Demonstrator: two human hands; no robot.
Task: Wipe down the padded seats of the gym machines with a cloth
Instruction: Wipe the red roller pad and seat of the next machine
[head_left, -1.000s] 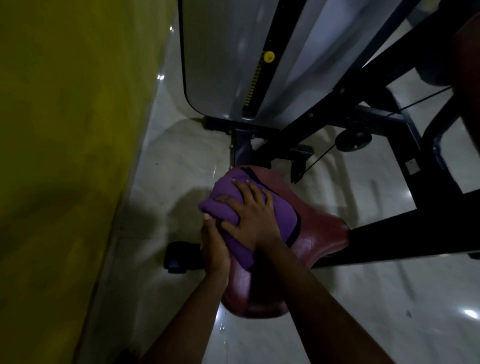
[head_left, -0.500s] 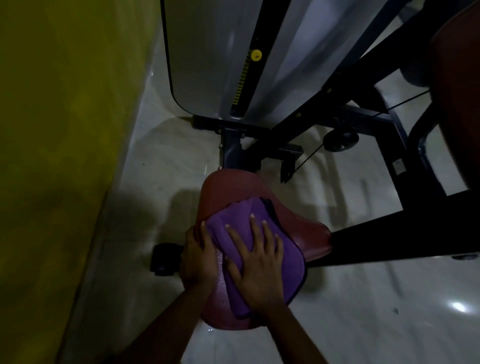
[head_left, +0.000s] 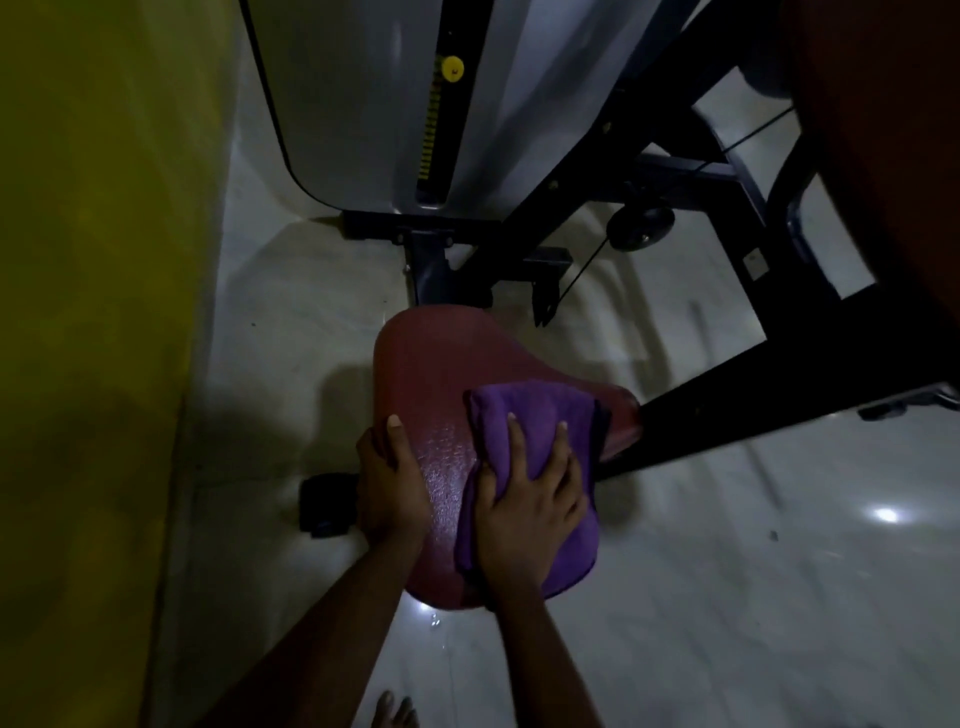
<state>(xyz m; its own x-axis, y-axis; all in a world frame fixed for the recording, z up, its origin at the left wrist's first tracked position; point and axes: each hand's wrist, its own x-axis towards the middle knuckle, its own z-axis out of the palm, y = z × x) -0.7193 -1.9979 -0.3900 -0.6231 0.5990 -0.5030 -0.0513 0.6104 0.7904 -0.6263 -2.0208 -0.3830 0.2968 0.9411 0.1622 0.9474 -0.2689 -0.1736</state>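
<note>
A dark red padded seat (head_left: 434, 364) of a gym machine fills the middle of the view. A folded purple cloth (head_left: 540, 415) lies on its right half. My right hand (head_left: 530, 493) presses flat on the cloth with fingers spread. My left hand (head_left: 387, 488) grips the seat's left edge, thumb on top and fingers curled under it. The seat surface between my hands looks wet and shiny.
A yellow wall (head_left: 93, 312) runs close along the left. The grey weight-stack cover (head_left: 363, 104) with a yellow pin (head_left: 452, 67) stands behind the seat. Black frame bars (head_left: 779, 374) and a cable pulley (head_left: 641, 228) cross at the right. A bare foot (head_left: 395, 712) shows below on the glossy floor.
My right hand has slid the cloth from the seat's far end toward me and over to the right side. My left hand has stayed on the left edge.
</note>
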